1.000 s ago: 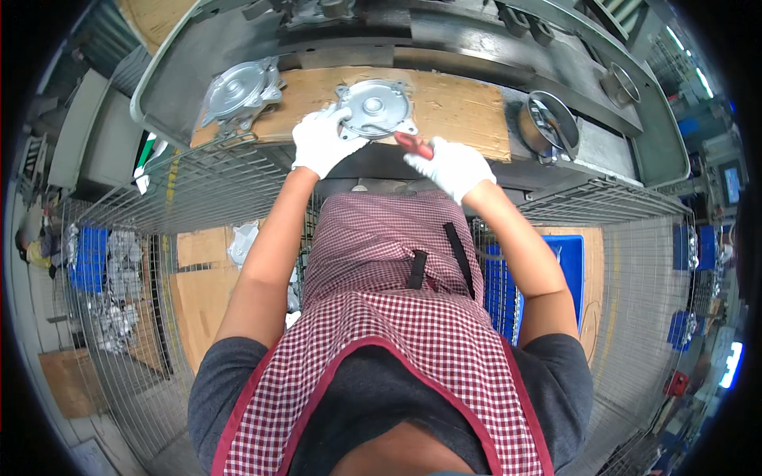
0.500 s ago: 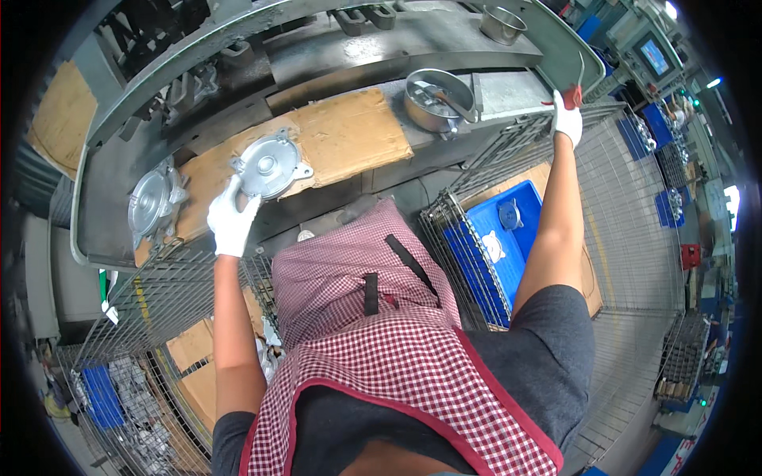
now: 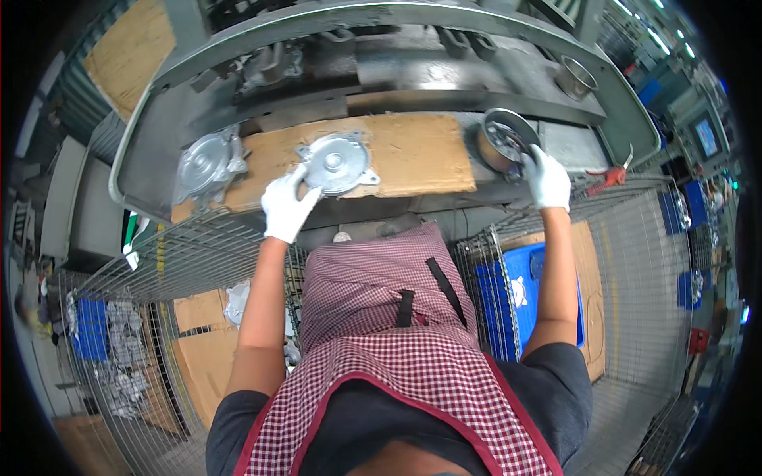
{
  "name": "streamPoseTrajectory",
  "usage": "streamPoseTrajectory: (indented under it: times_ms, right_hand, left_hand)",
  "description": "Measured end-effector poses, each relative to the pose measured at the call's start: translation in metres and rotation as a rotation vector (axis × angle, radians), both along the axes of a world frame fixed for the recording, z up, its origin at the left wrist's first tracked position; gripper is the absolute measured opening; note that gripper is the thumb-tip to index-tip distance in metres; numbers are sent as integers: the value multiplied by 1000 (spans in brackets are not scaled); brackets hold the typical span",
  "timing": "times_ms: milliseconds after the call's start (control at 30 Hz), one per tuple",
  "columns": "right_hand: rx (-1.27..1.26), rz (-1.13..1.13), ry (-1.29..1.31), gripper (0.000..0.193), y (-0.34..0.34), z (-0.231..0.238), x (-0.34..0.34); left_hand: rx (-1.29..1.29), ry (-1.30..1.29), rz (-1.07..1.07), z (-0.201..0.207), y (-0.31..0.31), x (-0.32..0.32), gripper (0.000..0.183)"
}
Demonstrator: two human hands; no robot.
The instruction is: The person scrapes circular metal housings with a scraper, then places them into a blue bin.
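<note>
A round silver metal casting (image 3: 336, 164) with lugs on its rim lies on a sheet of cardboard (image 3: 421, 151). My left hand (image 3: 287, 208), in a white glove, grips its near left edge between finger and thumb. To the right stands a round metal pot (image 3: 496, 155) with loose tools in it. My gloved right hand (image 3: 548, 181) is at the pot's right rim, its fingers closed on the handle of a tool there; the tool's working end is unclear. Further left, another silver casting (image 3: 208, 165) rests partly on the cardboard.
A red-handled air gun (image 3: 609, 179) hangs at the bench's right end. A smaller metal bowl (image 3: 576, 78) sits behind. Wire cages flank me; the right one holds a blue tray (image 3: 492, 301), the left one cardboard (image 3: 208, 369) and castings.
My right hand has come away from the red air gun and moved left and nearer to the pot. The left hand stays at the casting. The whole view has shifted.
</note>
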State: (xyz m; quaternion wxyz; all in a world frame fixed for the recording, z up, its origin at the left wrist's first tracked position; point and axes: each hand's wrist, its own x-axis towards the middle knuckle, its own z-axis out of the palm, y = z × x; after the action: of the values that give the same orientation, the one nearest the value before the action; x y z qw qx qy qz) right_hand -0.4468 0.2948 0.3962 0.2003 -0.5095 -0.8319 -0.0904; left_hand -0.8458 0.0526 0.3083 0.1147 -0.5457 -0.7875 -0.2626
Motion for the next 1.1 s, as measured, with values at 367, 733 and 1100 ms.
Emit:
streamPoseTrajectory:
  times_ms: [367,733,1100]
  right_hand:
    - [-145,540,464,45,11,40,-231]
    - [42,131,398,40,91,56,-307]
    - [-18,-4,670,28,3,47,-60]
  left_hand:
    - [20,-17,22,2,-5,0,52]
    - [66,-73,-27,5,-2,-2,48]
    - [-116,0,159,15,11,32,58]
